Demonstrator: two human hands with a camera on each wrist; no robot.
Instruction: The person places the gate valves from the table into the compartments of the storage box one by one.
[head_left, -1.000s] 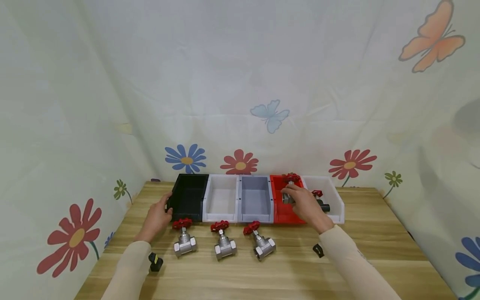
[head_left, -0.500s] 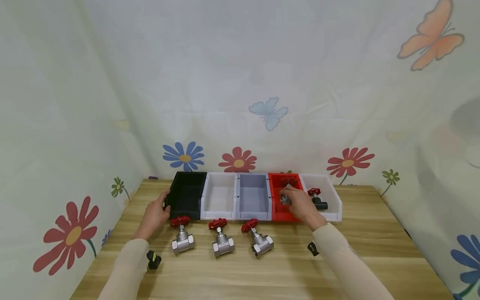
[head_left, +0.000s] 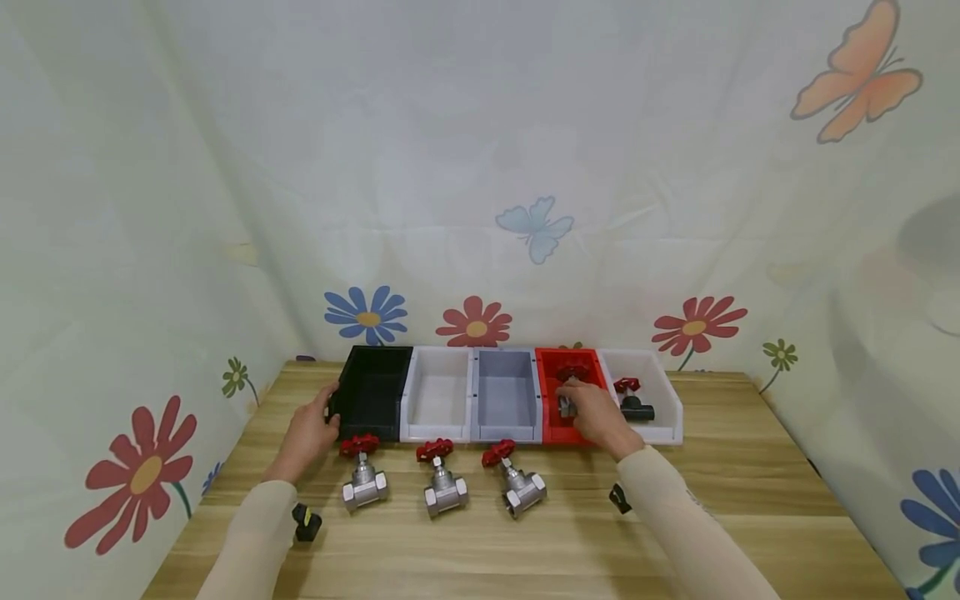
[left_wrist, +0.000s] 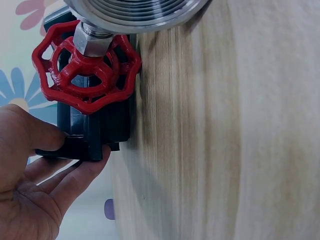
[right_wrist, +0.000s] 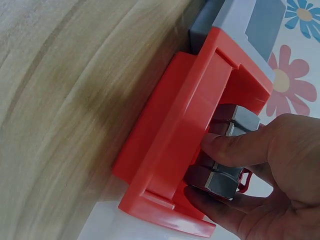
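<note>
Red bin point(right_wrist: 172, 125) surrounds a valve point(right_wrist: 220, 182) gripped by the right fingers point(right_wrist: 222, 212); left fingers point(left_wrist: 80, 177) pinch the black bin point(head_left: 375, 396).

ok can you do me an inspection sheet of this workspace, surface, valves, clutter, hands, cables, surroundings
surface: wood-grain table
job's things: three metal valves with red handwheels before the bin row; another metal valve inside the red bin; black fitting in the right-end white bin
clutter: small black object by the left sleeve, another by the right; identity unclear
grippers: left hand grips the side of the black bin; right hand holds the valve in the red bin
cables: nothing seen
surroundings: flower-and-butterfly printed sheet, creased
</note>
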